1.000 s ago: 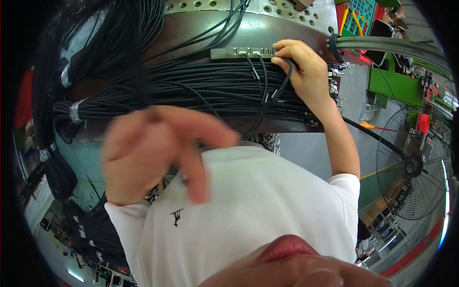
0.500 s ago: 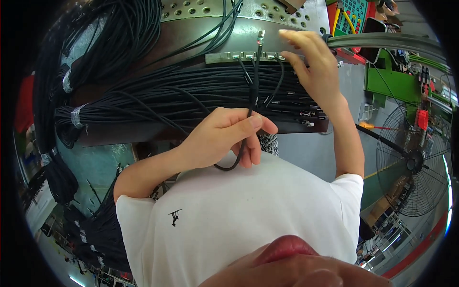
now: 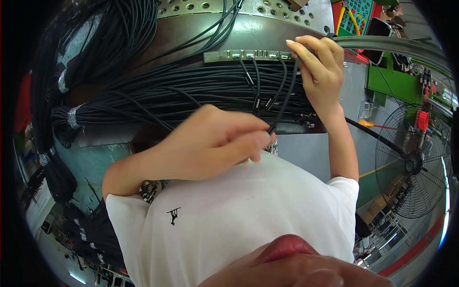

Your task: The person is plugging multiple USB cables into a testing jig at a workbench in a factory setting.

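Note:
My left hand, slightly blurred, is closed in front of my white shirt, with a black cable at its fingertips. That cable runs up and to the right from there to my right hand. The right thumb and fingers are pinched at the cable's upper end, beside the right end of a metal connector strip; they hide the end of the cable. Several other short black cables with small labels are seated in the strip and hang down from it.
A thick bundle of black cables lies across the dark table, tied at the left with a clear band. More cable coils sit at the far left. A perforated metal plate lies at the back; a large fan stands at the right.
The loose cable has swung to the right, and its upper end is now at my right hand. My right hand has gone from spread to pinched. My left hand has shifted slightly.

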Tool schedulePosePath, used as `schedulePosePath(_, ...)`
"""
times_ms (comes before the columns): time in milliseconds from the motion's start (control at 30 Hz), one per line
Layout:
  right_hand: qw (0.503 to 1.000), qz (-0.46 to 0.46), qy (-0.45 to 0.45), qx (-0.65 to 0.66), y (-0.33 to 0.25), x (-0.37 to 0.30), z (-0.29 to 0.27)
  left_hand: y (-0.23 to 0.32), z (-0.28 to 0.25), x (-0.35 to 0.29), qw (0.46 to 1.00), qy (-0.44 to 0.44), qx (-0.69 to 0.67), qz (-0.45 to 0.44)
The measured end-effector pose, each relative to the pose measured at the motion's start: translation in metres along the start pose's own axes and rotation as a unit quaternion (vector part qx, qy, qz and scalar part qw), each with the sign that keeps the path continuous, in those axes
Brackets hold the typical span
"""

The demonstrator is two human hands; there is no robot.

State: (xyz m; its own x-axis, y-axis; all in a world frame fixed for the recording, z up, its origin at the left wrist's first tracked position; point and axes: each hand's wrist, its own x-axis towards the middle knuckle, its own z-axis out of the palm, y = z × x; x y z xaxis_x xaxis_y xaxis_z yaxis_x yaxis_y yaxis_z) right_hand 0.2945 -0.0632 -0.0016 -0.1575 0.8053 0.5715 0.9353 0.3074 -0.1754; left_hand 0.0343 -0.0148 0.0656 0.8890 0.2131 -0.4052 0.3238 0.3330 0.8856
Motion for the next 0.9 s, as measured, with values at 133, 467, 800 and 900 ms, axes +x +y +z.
schedulePosePath(133, 0.999, 0.034, -0.012, 0.041, 0.004, -0.009, 0.005, -0.017, -0.053, 0.02, 0.816, 0.251, 0.458, 0.248)
schedulePosePath(467, 0.97, 0.058, -0.091, 0.219, 0.006, 0.0, 0.004, -0.033, -0.119, 0.084, 0.857, 0.043, 0.418, 0.297)
schedulePosePath(800, 0.914, 0.114, -0.201, 0.334, 0.037, 0.009, 0.002, -0.016, -0.131, 0.096, 0.895, -0.039, 0.344, 0.283)
schedulePosePath(900, 0.919, 0.218, -0.088, 0.315, 0.051, 0.059, 0.022, -0.02, -0.141, 0.095, 0.888, 0.324, 0.187, 0.267)
